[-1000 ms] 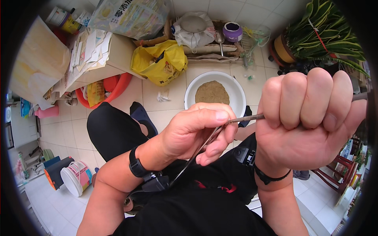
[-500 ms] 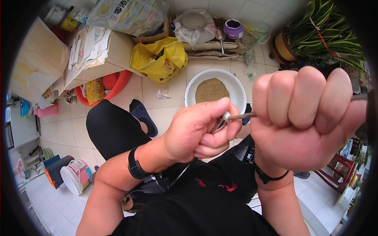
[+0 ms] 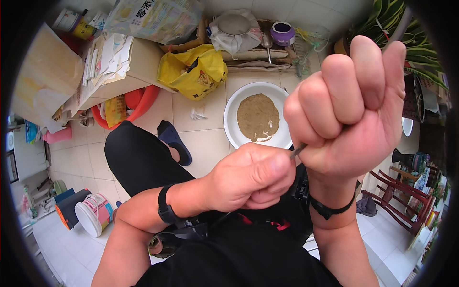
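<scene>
A thin dark rod [image 3: 399, 28] was clenched in the right hand [image 3: 346, 103], with one end left showing above the fist and a short length exposed between the two hands. The rod's lower stretch was clasped by the left hand [image 3: 251, 177], its fingers folded beneath the thumb; what was hidden inside that fist could not be told. The hands were held close together, and black bands were worn on both wrists. Beyond them, a white basin [image 3: 230, 112] was set on the tiled floor [image 3: 208, 148], with a brown mass [image 3: 257, 115] spread inside it. Near the basin, a yellow bag [image 3: 196, 71] was propped beside a red tub [image 3: 152, 100]. Farther back, a sieve [image 3: 234, 24] and a purple jar [image 3: 283, 36] were placed near the wall.
</scene>
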`<state>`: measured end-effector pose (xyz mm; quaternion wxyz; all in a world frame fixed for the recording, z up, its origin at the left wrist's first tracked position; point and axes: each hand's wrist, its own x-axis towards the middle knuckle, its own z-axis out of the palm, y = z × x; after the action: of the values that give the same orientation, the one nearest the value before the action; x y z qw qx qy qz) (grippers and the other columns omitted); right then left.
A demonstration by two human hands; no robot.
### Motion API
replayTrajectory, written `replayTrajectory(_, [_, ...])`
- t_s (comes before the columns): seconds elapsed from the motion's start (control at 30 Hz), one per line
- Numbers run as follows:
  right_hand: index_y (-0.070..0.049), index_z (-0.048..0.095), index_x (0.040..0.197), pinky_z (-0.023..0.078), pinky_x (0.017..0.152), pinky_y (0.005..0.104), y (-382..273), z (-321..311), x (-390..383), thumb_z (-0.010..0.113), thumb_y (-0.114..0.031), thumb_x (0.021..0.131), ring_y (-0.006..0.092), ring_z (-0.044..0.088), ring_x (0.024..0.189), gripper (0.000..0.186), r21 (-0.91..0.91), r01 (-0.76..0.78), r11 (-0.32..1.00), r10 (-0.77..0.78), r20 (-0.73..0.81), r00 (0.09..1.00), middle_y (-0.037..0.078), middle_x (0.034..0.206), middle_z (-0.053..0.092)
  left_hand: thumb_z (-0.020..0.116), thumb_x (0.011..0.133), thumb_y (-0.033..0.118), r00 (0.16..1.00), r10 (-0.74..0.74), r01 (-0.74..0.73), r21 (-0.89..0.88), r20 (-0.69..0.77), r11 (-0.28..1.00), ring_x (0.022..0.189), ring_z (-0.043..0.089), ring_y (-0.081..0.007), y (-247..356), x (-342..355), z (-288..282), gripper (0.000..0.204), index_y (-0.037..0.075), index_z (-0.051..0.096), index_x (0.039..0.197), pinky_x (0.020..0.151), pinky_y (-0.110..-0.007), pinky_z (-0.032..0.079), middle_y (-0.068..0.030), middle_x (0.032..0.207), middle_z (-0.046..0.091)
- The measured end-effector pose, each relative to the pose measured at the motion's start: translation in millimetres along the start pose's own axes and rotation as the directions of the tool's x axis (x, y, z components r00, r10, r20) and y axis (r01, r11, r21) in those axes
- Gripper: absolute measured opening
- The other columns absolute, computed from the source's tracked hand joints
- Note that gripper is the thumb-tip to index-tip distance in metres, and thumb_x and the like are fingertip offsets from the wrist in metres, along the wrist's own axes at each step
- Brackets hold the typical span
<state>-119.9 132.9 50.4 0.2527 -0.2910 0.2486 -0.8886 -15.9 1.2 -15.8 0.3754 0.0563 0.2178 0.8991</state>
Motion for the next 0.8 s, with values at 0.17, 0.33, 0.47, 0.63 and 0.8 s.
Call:
replayTrajectory(0.17, [-0.017,0.034,0.080,0.019,0.040,0.0280,-2.5,-2.1,-10.0,0.025,-0.044,0.115,0.0107,0.017,0.043,0.046,0.021,0.079,0.997,-0.081,0.105,0.991,-0.004,0.058,0.030,0.048,0.111,0.044,0.980,-0.058,0.093,-0.183,0.191,0.979,0.049,0.025,-0.0059,-2.1,6.0,-10.0,0.050,0.010,0.042,0.075,0.043,-0.023,0.026,0.0040,0.062,0.034])
replayTrajectory(0.33, [-0.016,0.035,0.079,0.013,0.041,0.0298,3.5,14.6,-10.1,0.026,-0.045,0.115,0.0100,0.012,0.044,0.047,-0.129,0.100,0.987,-0.120,-0.157,0.980,-0.004,0.057,0.027,0.051,0.111,0.039,0.988,0.050,-0.021,0.197,-0.146,0.980,0.051,0.033,-0.0055,-0.6,2.5,7.7,0.046,0.009,0.046,0.076,0.045,-0.024,0.030,0.0047,0.064,0.042])
replayTrajectory(0.47, [-0.017,0.034,0.078,0.013,0.041,0.0293,5.0,4.3,-20.3,0.026,-0.045,0.115,0.0091,0.012,0.044,0.047,-0.257,0.116,0.960,-0.193,-0.301,0.934,-0.005,0.057,0.026,0.048,0.111,0.040,0.903,0.335,-0.079,0.662,-0.270,0.745,0.052,0.033,-0.0048,-15.0,4.5,9.3,0.042,0.004,0.057,0.092,0.049,-0.024,0.028,0.0050,0.062,0.043])
replayTrajectory(0.63, [-0.017,0.036,0.078,0.014,0.040,0.0279,-2.1,-2.7,-16.2,0.025,-0.044,0.115,0.0085,0.014,0.043,0.047,-0.065,0.132,0.989,-0.144,-0.233,0.962,-0.006,0.057,0.026,0.049,0.112,0.034,0.955,0.149,-0.023,0.436,-0.257,0.900,0.055,0.039,-0.0057,0.1,0.2,-0.8,0.038,0.004,0.056,0.090,0.048,-0.024,0.033,0.0033,0.066,0.046])
replayTrajectory(0.8, [-0.017,0.038,0.080,0.017,0.039,0.0273,-4.2,-7.6,-14.1,0.025,-0.044,0.115,0.0089,0.017,0.043,0.046,0.003,0.163,0.987,-0.161,-0.109,0.981,-0.005,0.057,0.027,0.028,0.112,0.051,0.978,-0.059,0.119,-0.302,0.201,0.946,0.045,0.034,-0.0099,2.4,4.9,-20.4,0.063,-0.005,0.055,0.105,0.037,-0.025,0.029,0.0004,0.059,0.039])
